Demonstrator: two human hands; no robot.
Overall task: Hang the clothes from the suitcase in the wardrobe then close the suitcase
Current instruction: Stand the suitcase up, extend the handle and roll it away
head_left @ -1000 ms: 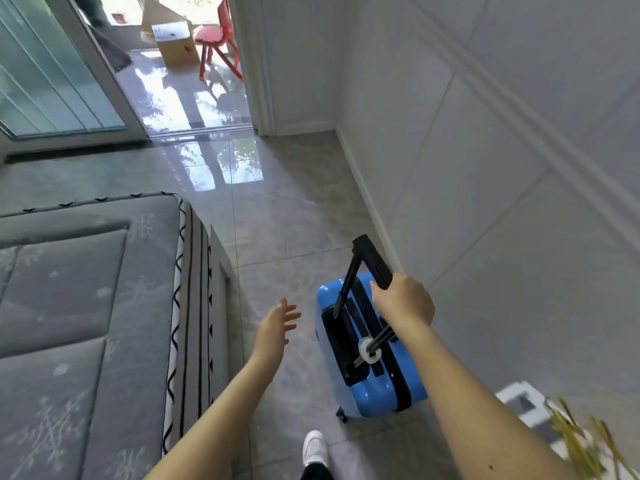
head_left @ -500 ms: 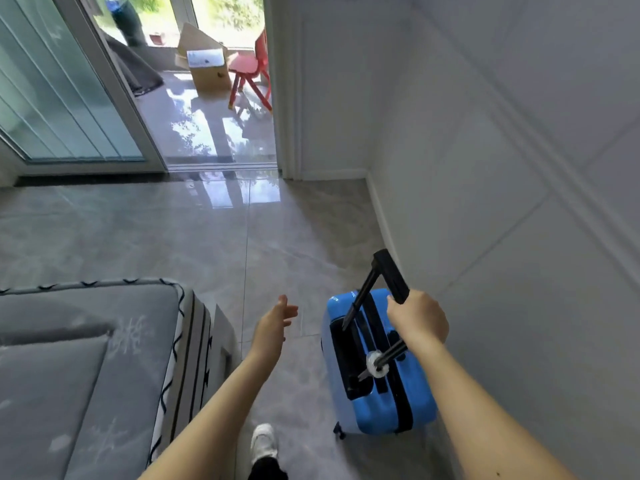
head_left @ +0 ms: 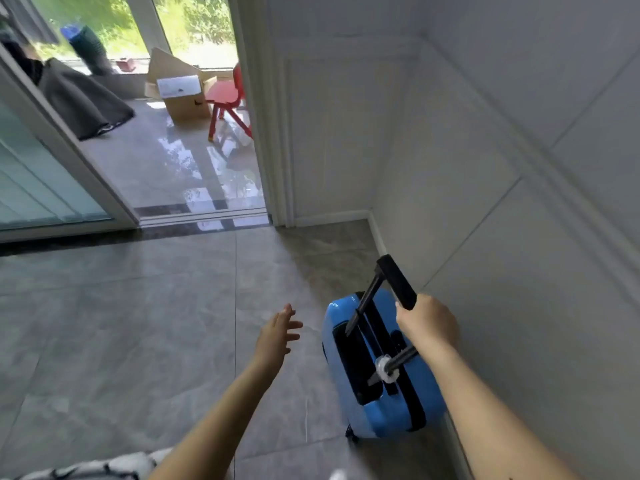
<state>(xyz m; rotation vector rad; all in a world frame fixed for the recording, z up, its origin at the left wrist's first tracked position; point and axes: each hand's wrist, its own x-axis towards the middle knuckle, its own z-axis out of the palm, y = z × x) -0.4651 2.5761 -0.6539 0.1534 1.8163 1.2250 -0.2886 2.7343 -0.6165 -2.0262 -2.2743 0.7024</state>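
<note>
Right hand (head_left: 427, 327) gripping black pull handle (head_left: 396, 282) of blue suitcase (head_left: 381, 372), upright on floor (head_left: 138, 323) directly below. Left hand (head_left: 277, 336) open, fingers spread, just left of suitcase.

Right hand (head_left: 427, 327) grips black pull handle (head_left: 396, 282) of upright blue suitcase (head_left: 377, 372); left hand (head_left: 277, 332) spread, empty.

Bare forearms, no sleeves visible
</note>
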